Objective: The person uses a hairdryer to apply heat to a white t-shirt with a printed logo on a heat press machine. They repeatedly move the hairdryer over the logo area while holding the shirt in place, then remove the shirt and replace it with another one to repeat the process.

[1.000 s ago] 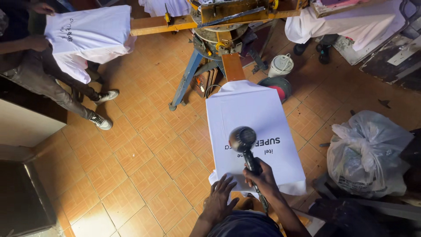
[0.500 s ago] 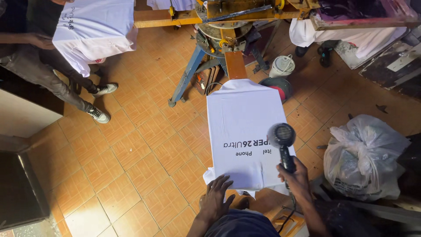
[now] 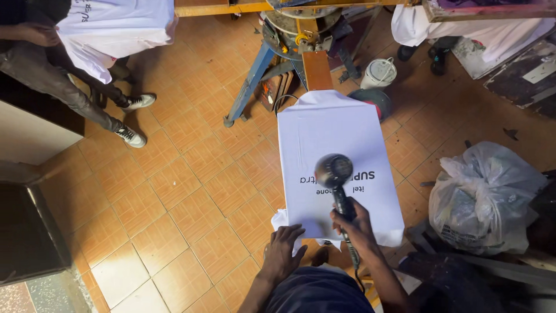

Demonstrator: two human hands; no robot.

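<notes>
Right hand (image 3: 354, 225) grips a black hair dryer (image 3: 335, 174), nozzle down over the dark lettering; left hand (image 3: 284, 250) lies flat on the near hem. White T-shirt (image 3: 339, 139) stretched on press board, print already laid, drying apparently underway.

We find a small garment screen-printing workshop. A rotary printing press (image 3: 301, 35) on a blue metal stand stands on the orange tiled floor (image 3: 174, 191), its wooden arms carrying pallets. White T-shirts are stretched over these pallets: one printed shirt (image 3: 336, 150) at the near station, another (image 3: 116, 29) at the left station, where a second person (image 3: 63, 81) stands. A white tub (image 3: 379, 72) sits by the stand, and a filled plastic bag (image 3: 486, 197) rests nearby.
</notes>
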